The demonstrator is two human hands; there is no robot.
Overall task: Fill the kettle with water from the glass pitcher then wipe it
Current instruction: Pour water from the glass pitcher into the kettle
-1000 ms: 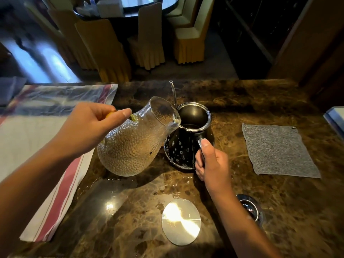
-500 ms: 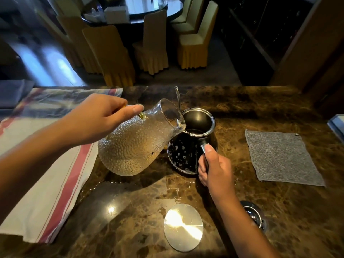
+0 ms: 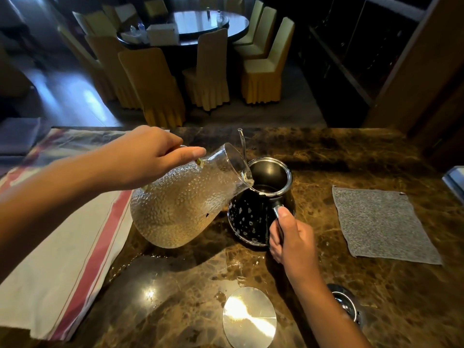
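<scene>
Two hands share this step. Our left hand [image 3: 148,156] is closed around the neck of the glass pitcher [image 3: 180,202], which is tilted with its lip over the open mouth of the kettle [image 3: 261,199]. Our right hand [image 3: 292,237] is clamped on the kettle handle [image 3: 277,209], thumb on top, holding the kettle steady on the counter [image 3: 326,156].

To pour well, we keep the pitcher lip directly above the kettle mouth, just ahead of the right thumb, and raise the pitcher base slowly so the stream stays narrow. We keep the right hand's grip firm so the kettle does not turn or slide on the polished stone. We judge the pour to be under way but not finished: much water is left in the pitcher. The gray cloth [image 3: 381,224] lies flat well to the right of the right hand, ready for wiping. A round metal lid [image 3: 249,317] lies nearer to us than the right wrist, and a striped towel [image 3: 62,247] lies under the left forearm.

Limits of view: the water level inside the kettle is dark and cannot be read. The pitcher handle is covered by the left hand. The stream itself is hard to make out at the lip. The pale spots on the kettle's side may be droplets or reflections; we cannot tell which.
</scene>
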